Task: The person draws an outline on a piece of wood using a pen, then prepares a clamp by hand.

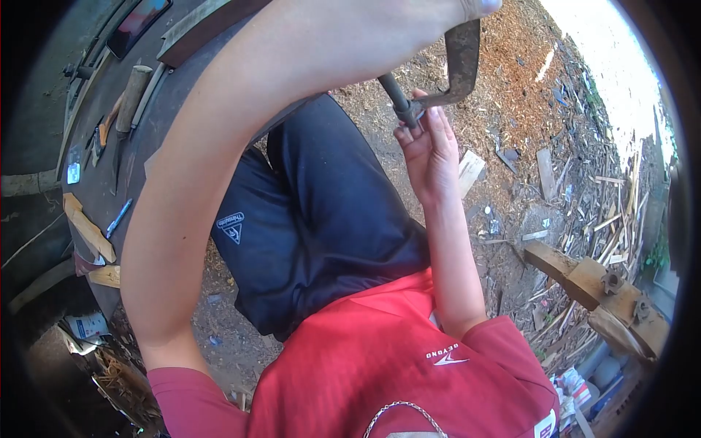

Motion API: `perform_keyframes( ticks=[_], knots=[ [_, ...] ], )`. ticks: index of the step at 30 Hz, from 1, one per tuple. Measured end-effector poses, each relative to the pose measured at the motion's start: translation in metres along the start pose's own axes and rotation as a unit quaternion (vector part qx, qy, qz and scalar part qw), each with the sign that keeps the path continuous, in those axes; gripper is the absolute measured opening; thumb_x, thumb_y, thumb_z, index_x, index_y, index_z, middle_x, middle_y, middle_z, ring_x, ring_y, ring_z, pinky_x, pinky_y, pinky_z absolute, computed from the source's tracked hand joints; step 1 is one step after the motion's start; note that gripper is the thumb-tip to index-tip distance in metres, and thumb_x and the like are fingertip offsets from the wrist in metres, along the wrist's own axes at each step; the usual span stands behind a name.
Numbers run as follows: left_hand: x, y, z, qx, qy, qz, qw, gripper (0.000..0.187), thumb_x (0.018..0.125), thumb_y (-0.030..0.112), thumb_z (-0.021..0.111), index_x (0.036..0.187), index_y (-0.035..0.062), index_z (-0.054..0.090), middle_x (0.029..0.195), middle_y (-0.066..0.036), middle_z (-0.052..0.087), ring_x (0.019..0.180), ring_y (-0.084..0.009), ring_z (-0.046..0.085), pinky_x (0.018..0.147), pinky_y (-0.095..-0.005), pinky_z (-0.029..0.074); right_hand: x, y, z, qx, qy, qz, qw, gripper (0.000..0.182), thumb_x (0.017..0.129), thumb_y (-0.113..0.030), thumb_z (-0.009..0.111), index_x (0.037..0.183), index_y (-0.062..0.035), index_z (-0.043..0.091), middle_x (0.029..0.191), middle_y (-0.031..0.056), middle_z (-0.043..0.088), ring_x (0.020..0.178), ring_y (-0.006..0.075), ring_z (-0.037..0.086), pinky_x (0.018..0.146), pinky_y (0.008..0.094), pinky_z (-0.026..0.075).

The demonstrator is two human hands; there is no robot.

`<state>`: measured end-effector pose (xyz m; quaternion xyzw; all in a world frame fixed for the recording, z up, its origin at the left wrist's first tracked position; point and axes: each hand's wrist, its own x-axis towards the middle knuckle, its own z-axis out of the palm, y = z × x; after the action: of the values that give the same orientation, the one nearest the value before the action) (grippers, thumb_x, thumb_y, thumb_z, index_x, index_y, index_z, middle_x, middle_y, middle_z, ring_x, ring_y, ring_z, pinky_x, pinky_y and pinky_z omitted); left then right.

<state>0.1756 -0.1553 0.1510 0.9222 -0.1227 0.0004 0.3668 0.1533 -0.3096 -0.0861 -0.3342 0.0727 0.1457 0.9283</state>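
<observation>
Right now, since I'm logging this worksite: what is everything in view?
tool: one, rusty metal, top centre
bench: one, dark, left
phone: one, dark, bench top
wooden handle: one, tan, on bench
pen: one, blue, bench edge
wood scraps: many, pale, ground at right
timber block: one, brown, lower right
shorts: dark, centre
shirt: red, bottom
left hand: grips tool's top, mostly cut off
right hand: open, fingertips on tool's rod
</observation>
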Motion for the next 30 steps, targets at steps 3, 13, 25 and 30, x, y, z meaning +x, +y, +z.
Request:
perform_keyframes(
  ticks=[3, 13, 25, 30],
  knots=[
    [-0.004, -0.007, 0.010, -0.028, 0.035, 0.074, 0.996, 0.046, 0.110, 0.034, 0.053, 0.082, -0.0018, 0.057, 0.058, -0.002, 0.038, 0.054, -0.0103, 0.040, 0.053, -0.0330, 0.035, -0.001, 0.000, 0.020, 0.001, 0.018, 0.016, 1.000, 0.028, 0.107, -0.022, 0.058, 0.125, -0.0012, 0.061, 0.102, 0.0080, 0.067, 0.090, 0.0168, 0.068, 0.080, 0.0338, 0.056],
    [0.001, -0.021, -0.016, -0.148, 0.018, 0.047, 0.988, 0.039, 0.110, 0.031, 0.054, 0.092, -0.0014, 0.066, 0.062, 0.008, 0.036, 0.054, -0.0044, 0.032, 0.050, -0.0278, 0.030, -0.021, 0.019, 0.013, 0.123, -0.128, 0.215, 0.960, 0.041, 0.112, -0.037, 0.041, 0.083, -0.0103, 0.051, 0.063, -0.0021, 0.036, 0.059, 0.0111, 0.038, 0.063, 0.0276, 0.036],
    [-0.008, -0.013, -0.012, -0.083, 0.008, 0.022, 0.996, 0.041, 0.109, 0.031, 0.056, 0.082, 0.0008, 0.062, 0.059, 0.004, 0.037, 0.053, -0.0072, 0.032, 0.049, -0.0307, 0.027, 0.000, -0.022, 0.017, -0.103, 0.003, 0.013, 0.995, 0.020, 0.103, -0.025, 0.052, 0.092, -0.0084, 0.053, 0.073, -0.0027, 0.042, 0.061, 0.0103, 0.038, 0.061, 0.0288, 0.036],
    [-0.008, -0.030, 0.008, 0.016, 0.147, 0.122, 0.981, 0.042, 0.109, 0.031, 0.056, 0.081, -0.0006, 0.060, 0.060, 0.003, 0.038, 0.053, -0.0064, 0.033, 0.049, -0.0306, 0.028, -0.026, -0.027, 0.023, -0.308, -0.052, -0.037, 0.949, 0.020, 0.102, -0.019, 0.055, 0.087, -0.0059, 0.057, 0.069, -0.0034, 0.046, 0.062, 0.0071, 0.043, 0.061, 0.0257, 0.037]
  ],
)
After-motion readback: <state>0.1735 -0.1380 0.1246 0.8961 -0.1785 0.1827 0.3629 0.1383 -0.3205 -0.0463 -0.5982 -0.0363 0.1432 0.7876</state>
